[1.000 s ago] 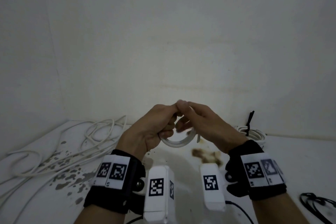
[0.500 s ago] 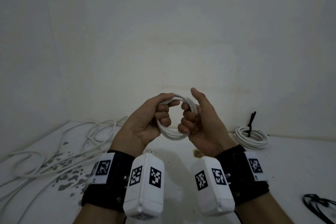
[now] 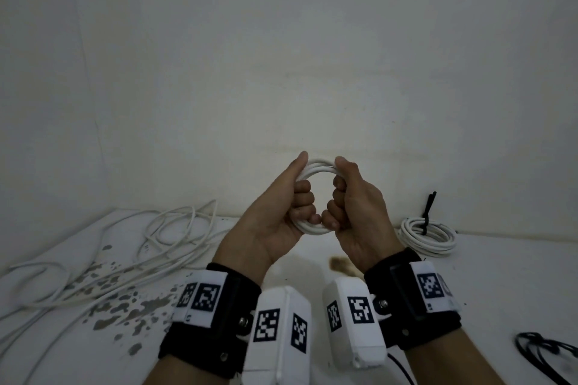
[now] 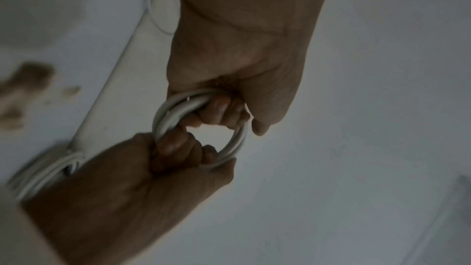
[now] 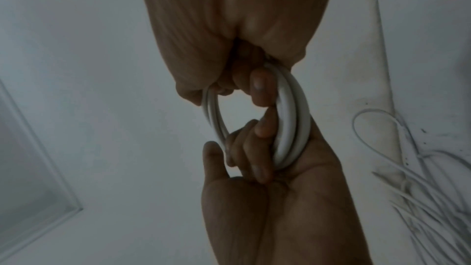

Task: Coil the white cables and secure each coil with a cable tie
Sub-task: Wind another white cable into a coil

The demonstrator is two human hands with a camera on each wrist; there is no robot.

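Note:
A small coil of white cable (image 3: 318, 167) is held upright in the air, above the table, between both hands. My left hand (image 3: 300, 200) grips its left side with fingers curled through the loop and the thumb along the top. On the opposite side my right hand (image 3: 341, 200) grips it the same way. The left wrist view shows the coil (image 4: 163, 114) between the left hand (image 4: 229, 112) and right hand (image 4: 178, 148). In the right wrist view several turns of the coil (image 5: 293, 118) lie side by side. I see no cable tie on this coil.
A finished white coil (image 3: 438, 239) bound with a black cable tie (image 3: 427, 212) lies at the back right by the wall. Loose white cables (image 3: 125, 259) sprawl over the left of the white table (image 3: 500, 291). A black bundle (image 3: 547, 350) lies at the front right.
Both hands have turned palms towards me and lifted the coil higher. The thumbs now lie along the coil's top, and the coil stands upright as a round loop.

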